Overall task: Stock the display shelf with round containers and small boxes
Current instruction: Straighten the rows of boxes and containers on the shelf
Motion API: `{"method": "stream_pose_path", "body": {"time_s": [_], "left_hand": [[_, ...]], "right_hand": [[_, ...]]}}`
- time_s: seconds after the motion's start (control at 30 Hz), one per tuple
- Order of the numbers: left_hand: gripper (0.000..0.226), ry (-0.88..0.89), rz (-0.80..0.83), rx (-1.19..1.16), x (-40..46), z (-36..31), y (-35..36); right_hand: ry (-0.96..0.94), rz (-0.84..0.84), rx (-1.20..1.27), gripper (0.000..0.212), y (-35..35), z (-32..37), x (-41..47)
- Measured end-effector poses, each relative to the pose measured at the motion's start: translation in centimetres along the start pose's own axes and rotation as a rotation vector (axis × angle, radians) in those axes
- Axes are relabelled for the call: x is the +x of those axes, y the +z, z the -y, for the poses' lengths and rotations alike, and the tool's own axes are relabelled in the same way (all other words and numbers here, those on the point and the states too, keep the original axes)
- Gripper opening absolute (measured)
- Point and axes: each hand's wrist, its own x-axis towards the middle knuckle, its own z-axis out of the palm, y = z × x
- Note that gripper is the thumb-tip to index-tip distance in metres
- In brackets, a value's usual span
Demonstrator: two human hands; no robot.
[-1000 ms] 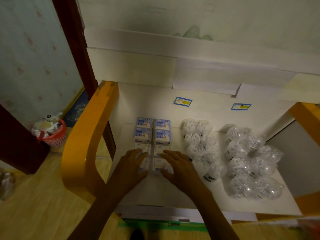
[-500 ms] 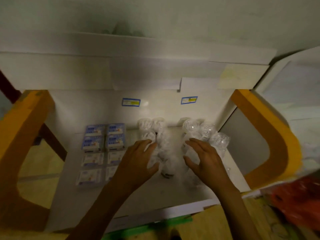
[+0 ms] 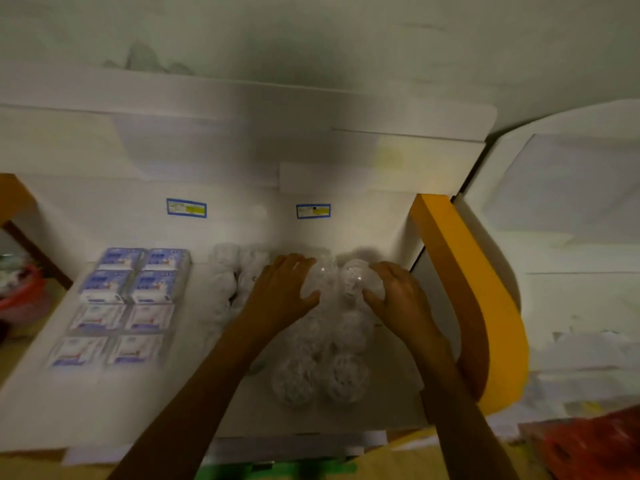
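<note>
— While my forearms come up over the front lip of the shelf [image 3: 104, 420], what lies nearest, short of my fingers?

— Two clear round containers [image 3: 294, 379], side by side, touching. Blurred; contents not legible. More of them run in a double column from there up to my hands.

— Hands?

— Left hand [image 3: 277, 292] lies on the left flank of that column, fingers nearly straight and close together, tips on the far containers. Right hand [image 3: 398, 299] on the right flank, fingers lightly curved over the top container [image 3: 353, 278]. Both touch the plastic; whether either truly grips, cannot tell. The containers sit between my two palms.

— Left of the left fingers?

— A second column of round containers [image 3: 225, 282], just beside my left wrist, very smeared. Beyond it, well apart from my fingers, small boxes [image 3: 135, 285] in two columns: near ones white [image 3: 110, 349], flat; far ones blue-topped.

— Right of the right fingers?

— An orange curved side panel [image 3: 478, 282] of the shelf, near my right forearm. Past it, white surfaces; low right, something red [image 3: 588, 445], blurred.

— Beyond the fingertips?

— White back wall [image 3: 242, 216] with two blue-bordered labels [image 3: 186, 207], one left of my fingers, the other [image 3: 313, 211] almost straight ahead of them. Above that, a white upper ledge [image 3: 242, 98].
</note>
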Motion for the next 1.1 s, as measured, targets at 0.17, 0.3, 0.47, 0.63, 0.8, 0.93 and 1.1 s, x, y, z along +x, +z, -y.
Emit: {"method": "stream_pose_path", "body": {"time_s": [0.17,0.3,0.47,0.63,0.8,0.93,1.1], "left_hand": [[0.059,-0.057,0.058,0.001,3.8,0.0,1.5],[0.056,-0.085,0.086,-0.117,6.0,0.2,2.3],[0.050,-0.068,0.136,-0.147,7.9,0.8,2.9],[0.046,-0.052,0.097,-0.184,8.4,2.2,3.0],[0.056,-0.027,0.061,-0.168,7.2,2.7,2.7],[0.054,0.047,-0.054,-0.190,3.9,2.9,2.4],[0.065,0.083,0.144,-0.243,2.2,3.4,3.3]], "right_hand": [[-0.031,0.101,0.033,0.051,1.0,0.2,3.1],[-0.002,0.146,0.050,0.047,1.5,0.6,4.6],[0.014,0.106,0.134,0.044,2.8,-0.4,6.6],[0.013,0.110,0.160,0.059,3.4,0.1,7.4],[0.035,0.040,0.187,0.065,1.9,0.0,5.4],[0.067,0.047,0.056,0.050,-0.4,-0.2,1.6],[0.071,0.213,0.087,0.055,0.0,-1.3,-0.8]]}}
